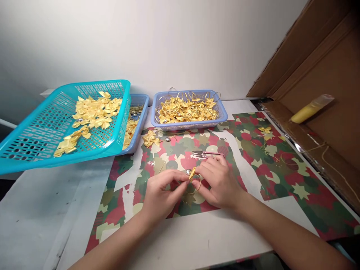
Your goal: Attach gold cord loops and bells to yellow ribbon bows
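Pinching a gold bow point(192, 173) from opposite sides, left hand point(160, 195) and right hand point(221, 183), near the table's point(197, 236) front edge.

Nothing in the view can be read: no text, label, brand, number or sign. The wrapping paper point(281, 176) on the desk point(197, 240) bears only red, green and cream stars and circles. The gold ribbon bow point(192, 173) held over it is plain. The yellow tube point(311, 108) in the cardboard box point(332, 67) is too blurred to show print.
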The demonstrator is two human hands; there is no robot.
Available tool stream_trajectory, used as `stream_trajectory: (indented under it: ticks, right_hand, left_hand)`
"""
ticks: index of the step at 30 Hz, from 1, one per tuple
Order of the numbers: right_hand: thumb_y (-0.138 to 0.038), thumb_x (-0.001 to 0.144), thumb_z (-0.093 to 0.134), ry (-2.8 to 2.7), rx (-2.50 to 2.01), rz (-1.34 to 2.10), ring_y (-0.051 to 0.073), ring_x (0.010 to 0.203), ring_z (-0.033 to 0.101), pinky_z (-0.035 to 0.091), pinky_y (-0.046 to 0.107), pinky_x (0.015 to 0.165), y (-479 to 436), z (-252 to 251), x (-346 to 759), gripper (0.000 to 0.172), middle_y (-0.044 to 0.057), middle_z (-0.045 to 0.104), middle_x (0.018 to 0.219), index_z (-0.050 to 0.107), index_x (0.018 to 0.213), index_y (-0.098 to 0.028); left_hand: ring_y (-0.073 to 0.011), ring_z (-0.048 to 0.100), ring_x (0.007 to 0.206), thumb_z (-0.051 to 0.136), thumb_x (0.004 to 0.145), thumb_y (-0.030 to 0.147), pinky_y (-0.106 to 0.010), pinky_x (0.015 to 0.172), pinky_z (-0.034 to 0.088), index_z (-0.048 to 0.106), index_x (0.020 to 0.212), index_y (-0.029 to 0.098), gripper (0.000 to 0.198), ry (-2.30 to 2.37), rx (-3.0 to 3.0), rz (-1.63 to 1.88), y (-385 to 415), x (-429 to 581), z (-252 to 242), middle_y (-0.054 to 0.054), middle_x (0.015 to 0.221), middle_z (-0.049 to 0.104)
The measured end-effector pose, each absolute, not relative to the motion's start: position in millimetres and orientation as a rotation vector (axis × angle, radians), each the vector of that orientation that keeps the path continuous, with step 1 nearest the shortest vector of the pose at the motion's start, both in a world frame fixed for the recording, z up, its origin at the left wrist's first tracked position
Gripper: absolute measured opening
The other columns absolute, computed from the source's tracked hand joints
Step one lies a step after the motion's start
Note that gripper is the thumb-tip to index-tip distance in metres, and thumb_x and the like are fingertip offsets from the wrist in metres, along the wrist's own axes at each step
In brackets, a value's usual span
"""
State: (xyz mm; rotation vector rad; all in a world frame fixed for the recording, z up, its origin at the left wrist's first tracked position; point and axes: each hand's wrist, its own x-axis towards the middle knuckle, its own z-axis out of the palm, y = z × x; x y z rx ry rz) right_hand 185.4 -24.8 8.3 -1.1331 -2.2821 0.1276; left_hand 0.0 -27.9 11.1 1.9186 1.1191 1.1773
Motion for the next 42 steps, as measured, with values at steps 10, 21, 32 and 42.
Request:
stream_trajectory:
  ticks: [10, 21, 32, 42]
  right_hand:
    - [-0.015, 0.085, 0.043, -2.203, -0.996, 0.536, 0.01, 0.053, 0.034, 0.027, 0.03, 0.065, -20.2, 2.6, 189.0, 0.026, -0.006, 0.043, 0.052, 0.041, 0.059, -0.019]
    - [-0.016, 0.076, 0.047, -1.908, -0.924, 0.869, 0.009, 0.049, 0.03, 0.03, 0.026, 0.055, -23.9, -1.5, 187.2, 0.025, -0.007, 0.035, 0.048, 0.034, 0.056, -0.02]
    - [-0.033, 0.083, 0.049, -1.624, -1.241, 1.055, 0.009, 0.049, 0.033, 0.027, 0.023, 0.047, -8.8, 4.5, 198.7, 0.032, -0.005, 0.036, 0.052, 0.038, 0.056, -0.02]
    - [-0.039, 0.083, 0.051, -1.618, -1.455, 0.742, 0.01, 0.051, 0.035, 0.027, 0.024, 0.05, 78.3, 50.1, 207.5, 0.038, -0.006, 0.035, 0.051, 0.036, 0.054, -0.02]
  left_hand:
    - [-0.0147, 0.068, 0.068, 0.063, 0.08, 0.011, -0.023, 0.059, 0.055, 0.069, 0.078, 0.018, 0.009, 1.093, 1.866, 1.054, -26.8, -1.3, 12.6, -0.003, 0.075, 0.073]
    - [-0.016, 0.066, 0.068, 0.068, 0.082, 0.029, -0.024, 0.06, 0.054, 0.069, 0.077, 0.016, 0.014, 1.076, 1.506, 0.826, -25.5, -5.8, 11.9, -0.005, 0.075, 0.07]
    - [-0.011, 0.056, 0.062, 0.061, 0.086, 0.035, -0.02, 0.053, 0.048, 0.061, 0.094, 0.018, 0.018, 1.089, 1.258, 0.981, -21.8, -2.3, -1.7, 0.0, 0.075, 0.059]
    - [-0.0111, 0.051, 0.055, 0.051, 0.081, 0.013, -0.021, 0.052, 0.039, 0.057, 0.08, 0.018, 0.008, 0.852, 2.113, 1.064, -36.2, 2.1, -11.6, -0.001, 0.064, 0.059]
